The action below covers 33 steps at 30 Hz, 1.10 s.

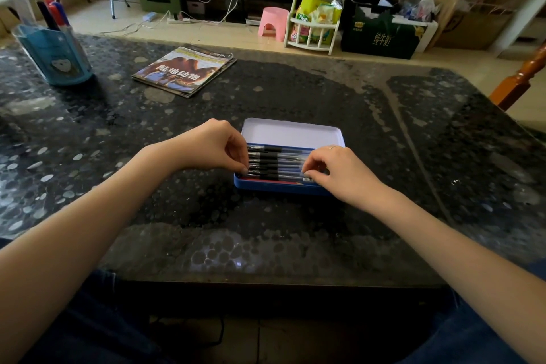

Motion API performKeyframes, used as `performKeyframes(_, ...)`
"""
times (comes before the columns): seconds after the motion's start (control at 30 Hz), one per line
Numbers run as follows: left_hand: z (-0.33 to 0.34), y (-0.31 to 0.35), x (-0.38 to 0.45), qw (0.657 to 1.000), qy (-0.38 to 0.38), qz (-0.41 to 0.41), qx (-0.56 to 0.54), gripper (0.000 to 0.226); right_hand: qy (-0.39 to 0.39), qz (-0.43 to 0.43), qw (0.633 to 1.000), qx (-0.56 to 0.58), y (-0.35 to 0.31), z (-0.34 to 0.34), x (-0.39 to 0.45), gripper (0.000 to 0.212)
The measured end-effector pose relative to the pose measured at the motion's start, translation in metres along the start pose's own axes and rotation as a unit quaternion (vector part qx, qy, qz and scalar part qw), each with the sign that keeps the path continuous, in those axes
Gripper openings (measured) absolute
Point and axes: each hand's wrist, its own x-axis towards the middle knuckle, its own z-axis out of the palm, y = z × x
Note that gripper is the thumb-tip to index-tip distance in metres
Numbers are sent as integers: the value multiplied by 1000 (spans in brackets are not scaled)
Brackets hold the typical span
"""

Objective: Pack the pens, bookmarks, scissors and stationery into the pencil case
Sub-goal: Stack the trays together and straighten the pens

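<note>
The counter (295, 239) is a dark, speckled stone slab that fills most of the view. Far left on it stands a blue pen holder (54, 52) with markers upright in it; a stack of magazines (184, 69) lies near the far edge, well apart from the work area.

The pencil case (291, 154) sits at the centre of the counter, a blue tin with its white-lined lid (292, 133) folded back flat on the far side. The tray is filled with a row of pens (276, 164) lying side by side, long axis left to right, black grips toward the left.

The left hand (211, 145) rests at the left end of the tray, fingers curled, fingertips pinching or pressing the nearest pen ends. The right hand (336, 173) rests at the right end, fingertips likewise on the nearest pen. Whether either hand fully grips a pen or only presses on it cannot be told.

Step in hand, as judged: seating and levelling the pens in the tray. No bookmarks or scissors are visible on the counter.

Next move calls for: both hands lifted off, pens lying flat below the rim, then the lid swung forward and shut.
</note>
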Motion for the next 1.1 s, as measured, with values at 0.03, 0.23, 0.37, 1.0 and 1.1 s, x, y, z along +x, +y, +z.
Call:
performKeyframes(0.03,0,0,0,1000,0,-1,0,7,-1,4,1000,5,0,0,0,6)
performKeyframes(0.23,-1,0,0,1000,0,-2,-2,8,-4,2,1000,8,-3,-1,0,13)
performKeyframes(0.37,0,-1,1,1000,-3,-2,-2,7,-6,4,1000,21,-4,-2,0,11)
performKeyframes(1.0,-2,-3,-1,999,-7,-30,-10,27,52,-37,996,-70,-2,4,-6,28)
performKeyframes(1.1,-3,-3,-1,999,22,-29,-25,27,67,-18,996,-54,1,1,-2,21)
